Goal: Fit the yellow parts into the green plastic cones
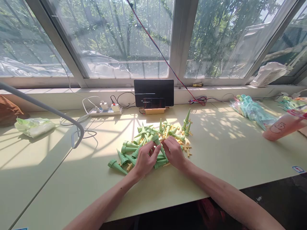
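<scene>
My left hand point(145, 158) is closed around a green ribbed-cap plant watering spike point(156, 139), whose cap end points up and away from me. Beside it, my right hand point(174, 153) pinches a small yellow valve piece point(162, 139) close to that cap. Whether the two parts touch is hidden by my fingers. A loose heap of green spikes point(116, 166) lies around and beneath both hands. Yellow cross-shaped valve pieces point(187, 148) are scattered along the right of the heap. At its far right, a green spike point(186, 118) stands point up with yellow parts at its base.
Behind the heap, a black tablet point(153, 88) leans upright on a stand. A power strip point(107, 110) with cables sits back left, near a grey curved metal bar point(59, 115). Bagged teal items point(249, 107) and a pink cup point(279, 127) are at right.
</scene>
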A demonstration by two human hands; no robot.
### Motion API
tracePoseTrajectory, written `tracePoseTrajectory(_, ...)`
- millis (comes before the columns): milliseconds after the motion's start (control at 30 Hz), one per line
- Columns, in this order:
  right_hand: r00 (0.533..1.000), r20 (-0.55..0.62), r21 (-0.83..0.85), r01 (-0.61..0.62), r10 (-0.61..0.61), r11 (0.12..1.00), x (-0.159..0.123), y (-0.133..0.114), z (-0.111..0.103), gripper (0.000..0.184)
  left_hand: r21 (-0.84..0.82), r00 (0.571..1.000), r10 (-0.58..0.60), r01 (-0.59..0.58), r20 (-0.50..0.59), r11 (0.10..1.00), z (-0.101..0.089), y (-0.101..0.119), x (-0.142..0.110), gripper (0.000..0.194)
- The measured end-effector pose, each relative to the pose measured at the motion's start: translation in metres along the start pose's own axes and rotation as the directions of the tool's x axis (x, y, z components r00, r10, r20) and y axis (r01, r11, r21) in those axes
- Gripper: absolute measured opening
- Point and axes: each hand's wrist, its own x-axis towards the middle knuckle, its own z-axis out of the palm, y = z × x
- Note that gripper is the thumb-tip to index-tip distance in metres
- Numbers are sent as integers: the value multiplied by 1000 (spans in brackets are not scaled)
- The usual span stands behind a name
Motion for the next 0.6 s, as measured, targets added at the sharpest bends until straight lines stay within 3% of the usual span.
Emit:
tracePoseTrajectory(300,1000,-1,0,7,-7,1000,1,-2,0,31,65,999,39,-38,-13,997,1,2,-1,23)
tracePoseTrajectory(600,1000,8,15,-2,2,1000,-1,-1,2,30,126,994,101,-95,-35,987,3,-3,-2,23)
